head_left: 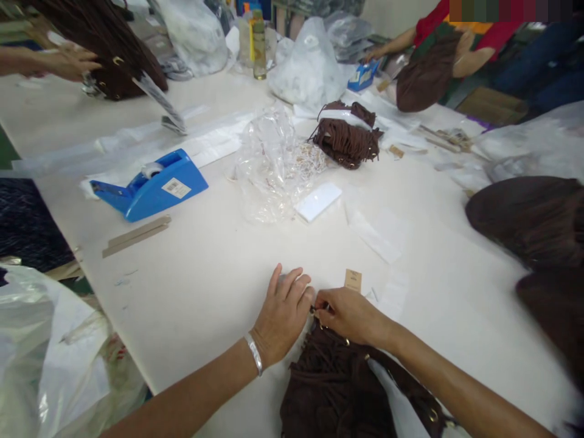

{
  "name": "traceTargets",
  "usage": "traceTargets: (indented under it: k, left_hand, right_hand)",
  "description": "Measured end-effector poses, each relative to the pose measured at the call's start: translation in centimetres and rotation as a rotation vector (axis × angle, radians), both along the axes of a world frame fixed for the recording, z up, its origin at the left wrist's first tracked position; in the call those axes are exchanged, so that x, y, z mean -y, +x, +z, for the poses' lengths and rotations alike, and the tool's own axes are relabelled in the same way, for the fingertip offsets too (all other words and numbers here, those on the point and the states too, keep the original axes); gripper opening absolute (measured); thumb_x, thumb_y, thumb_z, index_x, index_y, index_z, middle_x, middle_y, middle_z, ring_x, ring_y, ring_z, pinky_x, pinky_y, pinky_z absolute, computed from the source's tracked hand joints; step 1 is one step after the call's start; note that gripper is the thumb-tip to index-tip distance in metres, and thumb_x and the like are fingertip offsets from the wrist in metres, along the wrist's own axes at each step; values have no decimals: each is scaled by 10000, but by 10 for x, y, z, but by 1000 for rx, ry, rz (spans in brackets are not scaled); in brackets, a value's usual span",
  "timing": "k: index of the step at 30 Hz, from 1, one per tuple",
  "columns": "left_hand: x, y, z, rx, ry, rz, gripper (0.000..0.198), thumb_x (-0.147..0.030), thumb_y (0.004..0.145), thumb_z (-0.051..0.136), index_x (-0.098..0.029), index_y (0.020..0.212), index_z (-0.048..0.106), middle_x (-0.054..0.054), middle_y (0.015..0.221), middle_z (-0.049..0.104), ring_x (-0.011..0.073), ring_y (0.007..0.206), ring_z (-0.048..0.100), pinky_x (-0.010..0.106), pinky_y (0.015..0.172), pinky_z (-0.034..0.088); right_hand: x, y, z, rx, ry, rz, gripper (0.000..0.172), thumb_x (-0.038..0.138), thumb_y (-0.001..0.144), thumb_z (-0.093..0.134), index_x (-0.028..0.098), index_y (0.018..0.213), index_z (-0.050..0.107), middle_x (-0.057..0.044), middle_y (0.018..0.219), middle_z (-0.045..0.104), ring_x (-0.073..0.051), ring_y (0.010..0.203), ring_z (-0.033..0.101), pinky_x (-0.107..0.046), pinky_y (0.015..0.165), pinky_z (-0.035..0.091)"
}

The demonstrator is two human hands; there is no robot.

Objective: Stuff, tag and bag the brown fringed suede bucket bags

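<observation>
A dark brown fringed bag (333, 389) with small gold-coloured eyelets lies at the table's near edge, white material showing in its opening. My left hand (283, 313), with a silvery bracelet at the wrist, is at the bag's top corner. Its outer fingers are spread, while the index finger bends toward the corner; the thumb is hidden. Pinched fingers of my right hand (347, 313) grip the same corner, by a small metal fitting (312, 310). Just beyond the right hand is a tan card tag (353, 280).
A blue tape dispenser (168, 182) and tan strips (135, 236) lie left. Ahead are clear plastic (267, 164), a white packet (318, 202) and a bundled brown fringed bag (349, 137). Brown items (529, 219) lie right. Co-workers' hands (68, 61) handle brown bags across the table.
</observation>
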State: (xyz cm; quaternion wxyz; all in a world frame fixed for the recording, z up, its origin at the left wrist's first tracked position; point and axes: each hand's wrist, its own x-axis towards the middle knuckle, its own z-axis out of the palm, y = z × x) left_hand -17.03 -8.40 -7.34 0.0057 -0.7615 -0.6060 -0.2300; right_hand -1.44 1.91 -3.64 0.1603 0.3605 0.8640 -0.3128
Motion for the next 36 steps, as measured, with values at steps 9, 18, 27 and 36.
traceTargets:
  k: [9,18,27,36]
  left_hand:
    - [39,16,-1,391,-560,250,213,-226,938,462,-234,1006,664,30,829,703,195,756,652,299,651,392]
    - [21,35,-12,795,-636,468,254,-208,825,526,-206,1052,640,1,693,647,168,659,578,257,594,303]
    - [17,37,-14,847,-677,425,191,-244,839,475,-213,779,654,6,673,646,142,601,543,251,579,296]
    - [14,45,-21,1334,-862,547,213,-335,731,499,-194,577,539,-27,470,504,99,372,373,232,399,268]
  right_hand:
    - [9,8,-6,-98,7,-65,151,243,838,546,176,880,676,-54,834,698,-184,768,618,-261,677,388]
    - [11,19,-18,-212,-31,-113,127,245,855,543,172,878,645,-41,808,677,-178,750,599,-269,680,395]
    - [17,24,-15,-305,-45,-146,104,232,865,518,174,873,604,-34,800,653,-168,730,577,-270,663,387]
    - [23,31,-16,-372,-29,-153,101,250,896,497,196,904,581,-22,825,638,-168,765,583,-275,702,403]
